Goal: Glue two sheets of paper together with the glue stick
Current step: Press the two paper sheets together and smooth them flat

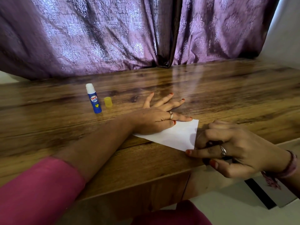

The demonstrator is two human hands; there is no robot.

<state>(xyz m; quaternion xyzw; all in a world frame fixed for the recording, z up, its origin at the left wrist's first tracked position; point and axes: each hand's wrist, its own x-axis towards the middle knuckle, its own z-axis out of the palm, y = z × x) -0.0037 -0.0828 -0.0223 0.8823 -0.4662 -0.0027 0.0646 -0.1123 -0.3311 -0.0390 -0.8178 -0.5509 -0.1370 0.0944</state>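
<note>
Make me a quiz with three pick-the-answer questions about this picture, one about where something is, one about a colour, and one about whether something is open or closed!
1. Where is the small yellow cap?
A. On the blue glue stick
B. On the wooden table, just right of the glue stick
C. On the white paper

2. What colour is the curtain behind the wooden table?
A. Green
B. Purple
C. Orange

3. Is the blue glue stick capped?
A. Yes, capped and lying flat
B. No, uncapped and standing upright
C. No, uncapped and held in a hand

Answers:
1. B: the cap stands on the table beside the stick.
2. B: the patterned cloth is purple.
3. B: its white tip shows and no hand touches it; the left hand presses flat on the white paper, and the right hand touches its near right corner.
</note>
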